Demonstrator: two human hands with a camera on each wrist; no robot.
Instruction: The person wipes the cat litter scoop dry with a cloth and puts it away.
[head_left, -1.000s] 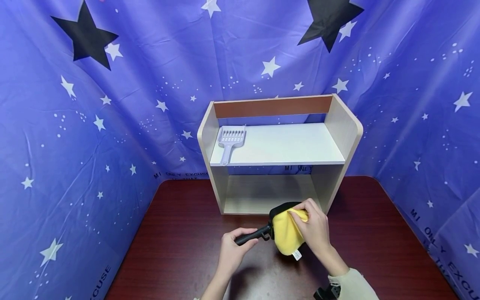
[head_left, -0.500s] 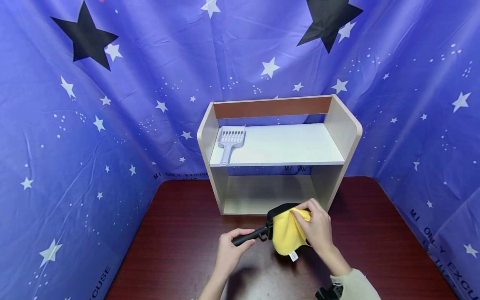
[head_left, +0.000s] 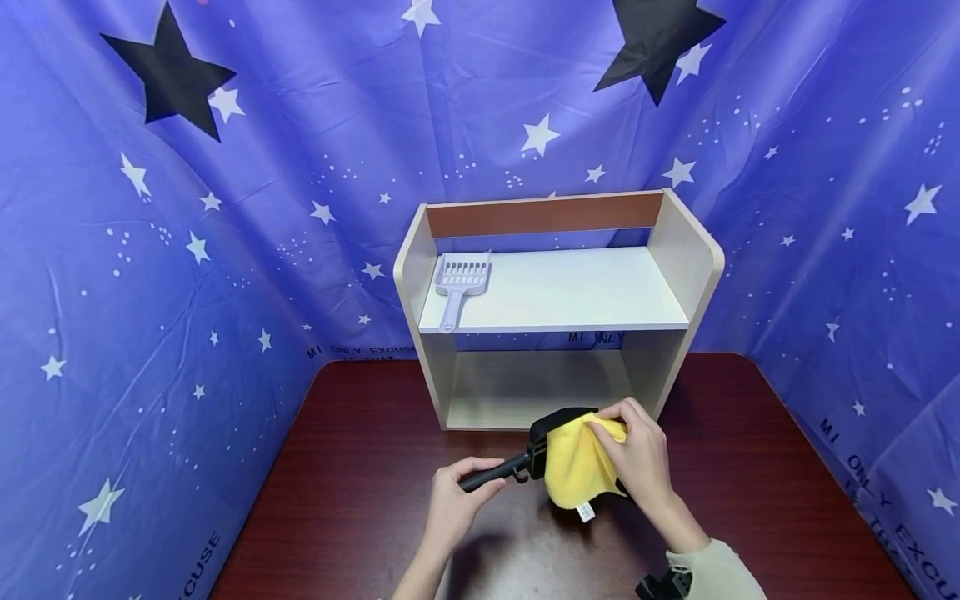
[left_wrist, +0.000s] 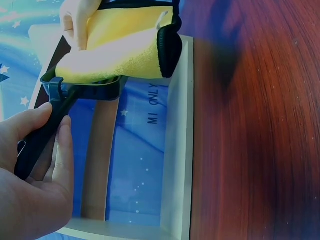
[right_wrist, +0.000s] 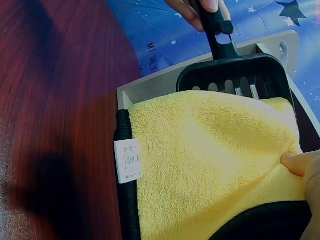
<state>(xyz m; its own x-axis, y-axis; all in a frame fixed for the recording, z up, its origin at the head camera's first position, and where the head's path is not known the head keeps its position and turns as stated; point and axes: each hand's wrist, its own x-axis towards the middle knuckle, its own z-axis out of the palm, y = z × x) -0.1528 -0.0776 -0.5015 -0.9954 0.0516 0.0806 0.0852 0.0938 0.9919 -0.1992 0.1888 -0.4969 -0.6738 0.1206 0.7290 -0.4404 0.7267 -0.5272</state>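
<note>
Black slotted scoop [head_left: 537,450] is held above the table [head_left: 352,475], its handle in the left hand [head_left: 452,500] and its head to the right of that grip. The left thumb and fingers pinch the handle near its free end, thumb on 1 side and fingers on the other. A small hook [left_wrist: 56,87] juts from the handle between the left grip and the head.

Yellow cloth [head_left: 577,462] covers much of the scoop's head, and the right hand [head_left: 641,454] pinches it, thumb and fingers gathering folds at the side away from the left grip. Whether those fingers also catch the scoop's rim, I cannot tell. Several slots show uncovered on the handle side of the cloth. Dark edging borders the cloth, and a white tag [right_wrist: 128,161] with printing hangs below and to the left of the right grip.

Beyond both grips stands a 2-level shelf [head_left: 577,292] with a brown rail [head_left: 547,217] across its back. On its upper board, ahead of the left grip and well apart from it, lies a pale scoop [head_left: 462,279], handle toward the person. Behind the shelf hangs a blue curtain [head_left: 277,250] with white stars and 2 large black stars. Nearer than the right grip, a light sleeve [head_left: 720,571] meets a black device [head_left: 663,585] at the wrist.
</note>
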